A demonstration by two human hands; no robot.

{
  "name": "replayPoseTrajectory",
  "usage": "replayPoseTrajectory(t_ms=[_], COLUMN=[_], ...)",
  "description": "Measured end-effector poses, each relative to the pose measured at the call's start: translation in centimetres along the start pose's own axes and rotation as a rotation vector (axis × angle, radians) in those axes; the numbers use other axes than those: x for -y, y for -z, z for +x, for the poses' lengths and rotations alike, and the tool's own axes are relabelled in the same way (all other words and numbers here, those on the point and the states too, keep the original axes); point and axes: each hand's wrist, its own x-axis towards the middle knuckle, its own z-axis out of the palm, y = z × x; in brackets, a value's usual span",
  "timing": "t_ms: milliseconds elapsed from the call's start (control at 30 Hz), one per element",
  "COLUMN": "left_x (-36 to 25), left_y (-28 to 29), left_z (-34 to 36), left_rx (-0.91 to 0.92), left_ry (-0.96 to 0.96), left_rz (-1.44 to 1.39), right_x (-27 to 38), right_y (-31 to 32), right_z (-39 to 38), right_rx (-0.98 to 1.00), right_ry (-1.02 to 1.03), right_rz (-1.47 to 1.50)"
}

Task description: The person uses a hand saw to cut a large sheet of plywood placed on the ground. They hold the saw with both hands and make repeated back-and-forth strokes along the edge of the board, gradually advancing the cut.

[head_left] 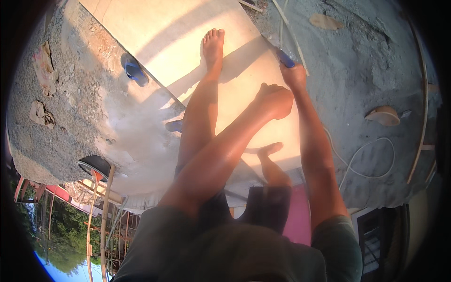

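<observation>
A large pale board lies beneath me, sunlit and crossed by shadows. My right hand grips a blue-handled tool at the board's right edge; the tool's working end cannot be made out. Just left of it and nearer to me, my left hand is curled into a fist over the board. Whatever its fingers may hold is hidden from view. My bare left foot rests on the board, and my other foot is farther back.
Two blue sandals lie left of the board, one farther off and one by my leg. Crumpled paper lies on rough ground. At right are a loose pale cable, a tan curved piece and a long wooden strip.
</observation>
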Motion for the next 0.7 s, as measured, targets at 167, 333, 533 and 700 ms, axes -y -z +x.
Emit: replayPoseTrajectory(t_ms=[167, 333, 533, 700], left_x=[1.5, 1.5, 0.8, -0.4], left_y=[-2.6, -3.7, -4.2, -3.6], left_z=[-0.9, -0.4, 0.4, 1.3], left_rx=[0.114, 0.075, 0.098, 0.099], left_ry=[0.069, 0.089, 0.078, 0.038], left_rz=[-0.021, -0.021, -0.054, -0.013], right_x=[-0.5, 1.8, 0.2, 0.1], right_y=[0.9, 6.0, 6.1, 0.0], right_z=[-1.2, -5.6, -6.1, 0.2], right_rx=[0.135, 0.108, 0.113, 0.042], right_ry=[0.050, 0.051, 0.057, 0.034], right_rz=[0.079, 0.016, 0.029, -0.027])
